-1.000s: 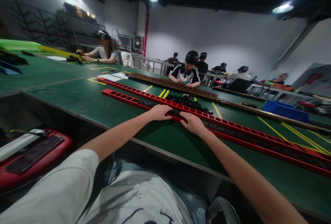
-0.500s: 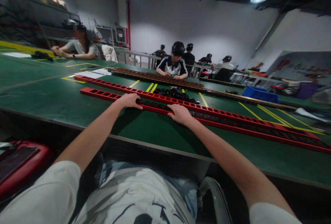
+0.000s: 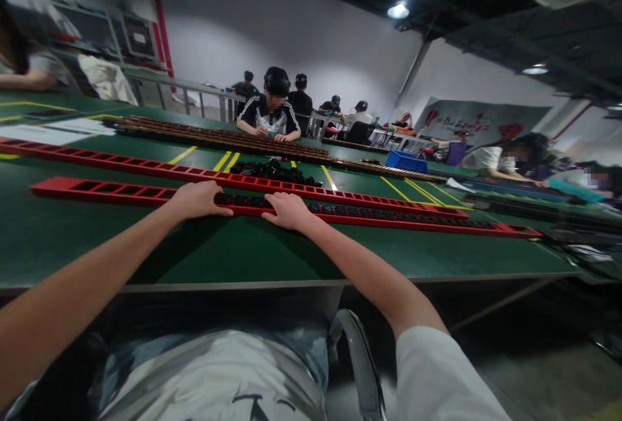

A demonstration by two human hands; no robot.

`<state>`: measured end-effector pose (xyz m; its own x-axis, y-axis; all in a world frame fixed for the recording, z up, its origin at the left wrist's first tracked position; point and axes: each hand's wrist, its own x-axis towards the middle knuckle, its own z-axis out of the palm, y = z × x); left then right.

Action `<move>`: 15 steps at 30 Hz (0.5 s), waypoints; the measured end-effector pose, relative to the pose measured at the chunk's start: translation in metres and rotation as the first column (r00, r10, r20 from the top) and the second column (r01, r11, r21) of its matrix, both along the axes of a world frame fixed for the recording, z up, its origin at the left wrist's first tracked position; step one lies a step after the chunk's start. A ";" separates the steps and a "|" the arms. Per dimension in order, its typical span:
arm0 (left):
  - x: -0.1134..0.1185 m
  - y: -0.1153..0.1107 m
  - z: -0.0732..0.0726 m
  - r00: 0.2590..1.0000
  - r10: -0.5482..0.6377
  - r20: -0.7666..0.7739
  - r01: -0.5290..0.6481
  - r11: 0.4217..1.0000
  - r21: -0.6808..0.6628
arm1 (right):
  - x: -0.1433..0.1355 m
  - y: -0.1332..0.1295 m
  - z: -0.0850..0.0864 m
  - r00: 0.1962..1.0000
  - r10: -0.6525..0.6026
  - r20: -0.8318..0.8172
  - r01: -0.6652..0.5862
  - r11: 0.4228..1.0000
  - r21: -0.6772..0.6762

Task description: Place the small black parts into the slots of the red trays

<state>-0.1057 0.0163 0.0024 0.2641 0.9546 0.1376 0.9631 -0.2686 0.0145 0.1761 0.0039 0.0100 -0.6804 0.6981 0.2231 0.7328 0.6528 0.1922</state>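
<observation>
A long red slotted strip [image 3: 102, 192] lies near the table's front edge, its right-hand slots filled with black pieces [image 3: 354, 211] and its left slots bare. My left hand [image 3: 201, 201] grips this strip, thumb on the near side and fingers over the top. A short way to the right, my right hand [image 3: 287, 209] is closed round the same strip in a like way. Black pieces show between the two hands. Just behind runs a second red slotted strip [image 3: 146, 167], touched by neither hand.
Behind the strips lies a heap of loose black pieces [image 3: 276, 173]. Farther back are long brown strips [image 3: 208, 138], a blue bin [image 3: 407, 162] and white sheets [image 3: 82, 126]. A person [image 3: 269, 110] sits across the green table [image 3: 272, 252]; others sit beyond.
The view has swung to the right, so the strips' right ends now show. Both hands keep their places on the near red strip.
</observation>
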 end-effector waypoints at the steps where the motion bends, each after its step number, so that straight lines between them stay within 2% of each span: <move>1: 0.005 -0.002 0.000 1.000 0.007 0.000 -0.007 1.000 0.008 | 0.000 0.000 0.000 1.000 0.002 0.000 -0.002 1.000 -0.001; 6: 0.018 -0.009 0.001 0.999 0.038 0.009 -0.038 0.999 0.036 | 0.001 0.002 -0.002 1.000 -0.014 -0.003 0.014 1.000 -0.005; 15: 0.011 -0.007 0.006 0.988 0.116 -0.100 -0.117 0.993 -0.002 | -0.009 0.005 -0.005 0.998 0.049 0.034 -0.049 0.999 0.019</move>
<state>-0.0947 0.0092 0.0085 0.1629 0.9807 0.1084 0.9846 -0.1546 -0.0811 0.1674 0.0090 0.0048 -0.7209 0.6595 0.2129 0.6930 0.6835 0.2294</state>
